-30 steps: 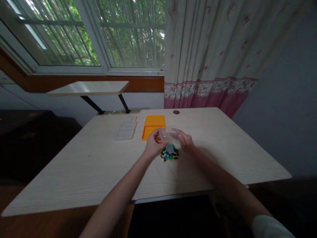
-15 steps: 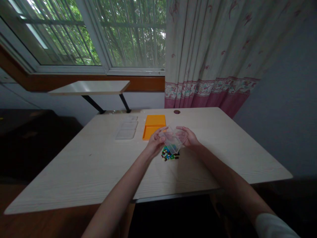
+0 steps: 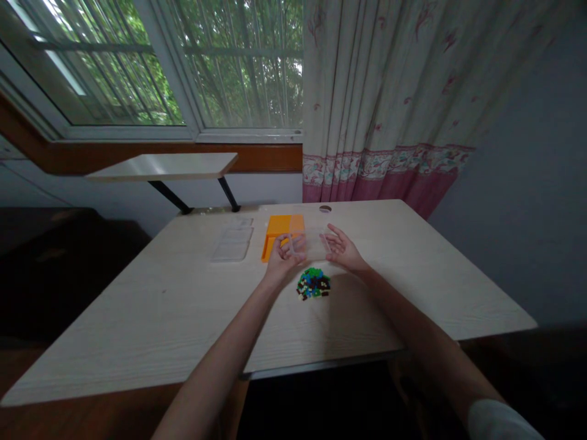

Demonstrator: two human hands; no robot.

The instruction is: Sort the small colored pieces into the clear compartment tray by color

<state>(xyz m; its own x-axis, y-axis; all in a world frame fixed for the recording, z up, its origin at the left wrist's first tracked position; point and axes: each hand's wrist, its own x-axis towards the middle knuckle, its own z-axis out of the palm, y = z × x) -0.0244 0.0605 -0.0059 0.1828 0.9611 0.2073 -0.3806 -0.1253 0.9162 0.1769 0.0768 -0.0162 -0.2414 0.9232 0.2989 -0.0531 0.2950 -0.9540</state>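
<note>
A clear plastic box is held above the table between my two hands. Around its left end my left hand is closed, its fingers partly seen through the plastic. My right hand grips the opposite end, thumb below and fingers curled along the side. Just nearer to me than the box lies a small pile of building bricks in green, blue, dark brown and cream. An orange tray-like case rests behind my left hand, which covers part of it.
Left of the orange case lies a clear plastic divided tray or lid. A raised shelf on black legs stands at the back left of the wooden table. A round grommet hole is near the back edge, before the curtain.
The clear box has been turned from a slanted position to roughly level and moved slightly up and away from the bricks. More of the brick pile now shows.
</note>
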